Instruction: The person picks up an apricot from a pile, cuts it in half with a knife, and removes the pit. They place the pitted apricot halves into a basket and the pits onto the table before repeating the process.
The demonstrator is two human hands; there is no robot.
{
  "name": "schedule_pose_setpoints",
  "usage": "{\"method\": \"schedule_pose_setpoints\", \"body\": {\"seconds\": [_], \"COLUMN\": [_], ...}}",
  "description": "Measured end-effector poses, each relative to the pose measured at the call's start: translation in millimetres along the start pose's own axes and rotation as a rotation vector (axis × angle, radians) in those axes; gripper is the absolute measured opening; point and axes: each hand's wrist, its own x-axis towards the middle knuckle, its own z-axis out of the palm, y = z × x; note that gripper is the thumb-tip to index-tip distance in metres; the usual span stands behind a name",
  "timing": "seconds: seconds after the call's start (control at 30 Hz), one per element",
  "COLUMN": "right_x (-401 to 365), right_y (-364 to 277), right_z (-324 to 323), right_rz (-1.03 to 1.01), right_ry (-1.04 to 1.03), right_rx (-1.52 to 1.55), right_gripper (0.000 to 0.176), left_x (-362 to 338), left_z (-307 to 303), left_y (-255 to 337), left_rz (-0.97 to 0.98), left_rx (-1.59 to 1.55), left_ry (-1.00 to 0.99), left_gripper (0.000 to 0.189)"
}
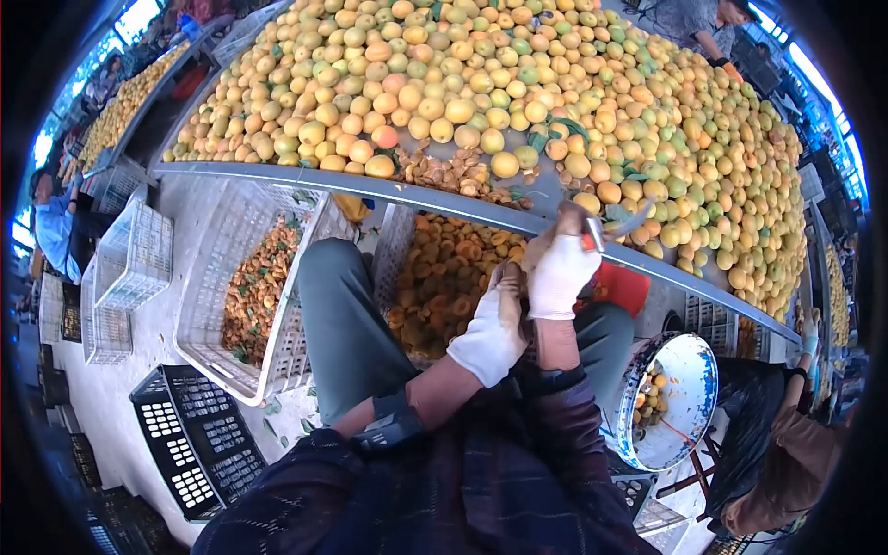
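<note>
My right hand (562,273), in a white glove with stained fingertips, is closed around a knife (632,222) with an orange and white handle. Its curved blade points right, over the table's metal edge (398,192). Close beside it, lower and to the left, my gloved left hand (490,333) has its fingers curled in. Whatever lies between those fingers is hidden. Both hands are above my lap, just short of the table edge. Many yellow-orange apricots (499,92) cover the table in front of them. A heap of brown pits (444,173) lies near the edge.
Beneath the edge, a crate of halved apricots (435,287) stands between my knees. Left of it is a white crate (190,319) with pits, and a black crate (199,439). A red container (622,289) and a paint-marked bucket (698,388) stand right. Other people work around.
</note>
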Motion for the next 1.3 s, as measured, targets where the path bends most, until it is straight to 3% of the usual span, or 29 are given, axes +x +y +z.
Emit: {"method": "schedule_pose_setpoints", "body": {"seconds": [0.07,0.1,0.13,0.17,0.2,0.23,0.27,0.3,0.37,0.4,0.47,0.5,0.6,0.7,0.77,0.83,0.93,0.97,1.07,1.13,1.2,1.23,1.27,1.3], "right_x": [-1,0,-2,-6,-7,0,0,-3,-8,-6,-5,-7,-3,-4,-3,-5,-10,-10,-5,3,5,8,12,19], "right_y": [-18,-24,-30,-37,-41,-24,-15,-27,-34,-31,-23,-38,-23,-23,-29,-41,-47,-45,-28,-8,-22,-39,-48,-40], "right_z": [-4,-4,-6,-8,-10,-10,-17,-16,-22,-22,-25,-23,-30,-32,-32,-35,-30,-31,-41,-52,-56,-58,-62,-59], "right_rz": [0.315,0.4,0.4,0.365,0.328,0.007,0.008,0.11,0.246,0.243,-0.194,0.0,0.027,0.018,-0.013,0.37,0.458,0.46,0.564,0.639,0.491,0.472,0.446,0.355], "right_ry": [0.086,0.121,0.122,0.114,0.105,0.119,0.119,0.142,0.106,0.106,0.103,0.112,0.123,0.113,0.095,0.029,0.045,0.047,0.052,-0.065,-0.106,-0.177,-0.244,-0.157], "right_rx": [0.297,0.382,0.383,0.342,0.303,0.047,0.049,0.121,0.28,0.281,-0.084,0.006,0.118,0.066,0.024,0.484,0.529,0.528,0.722,1.049,0.802,0.603,0.403,0.187], "right_gripper": [0.016,0.017,0.017,0.018,0.019,0.019,0.019,0.019,0.02,0.02,0.02,0.021,0.021,0.022,0.023,0.022,0.022,0.022,0.026,0.03,0.031,0.027,0.023,0.017], "left_x": [-27,-21,-11,-4,0,1,3,0,-8,-10,-16,-15,-22,-30,-32,-33,-29,-28,-23,-21,-26,-29,-31,-33], "left_z": [18,18,18,17,13,8,4,8,25,30,34,34,38,48,55,54,46,35,14,16,23,22,20,20], "left_y": [48,47,43,38,29,21,13,20,44,50,54,55,58,60,66,67,65,64,60,69,85,87,90,93], "left_rz": [0.026,0.027,-0.179,-0.376,-0.374,-0.24,-0.106,-0.105,-0.459,-0.458,-0.177,-0.163,-0.215,-0.17,-0.18,-0.19,-0.258,-0.35,-0.489,-0.535,-0.403,-0.411,-0.409,-0.374], "left_rx": [0.542,0.542,-0.138,-0.819,-0.815,-0.518,-0.221,-0.218,-0.987,-0.986,-0.647,-0.644,-0.601,-0.616,-0.621,-0.625,-0.633,-0.659,-0.806,-0.925,-0.636,-0.589,-0.588,-0.51], "left_ry": [0.128,0.131,0.086,0.03,0.026,-0.028,-0.077,-0.076,0.082,0.08,0.286,0.267,0.269,0.151,0.191,0.236,0.26,0.169,0.041,-0.006,0.151,0.125,0.124,0.084], "left_gripper": [0.045,0.045,0.044,0.043,0.043,0.041,0.039,0.039,0.034,0.034,0.031,0.032,0.027,0.025,0.026,0.026,0.026,0.026,0.022,0.02,0.019,0.03,0.03,0.034]}}
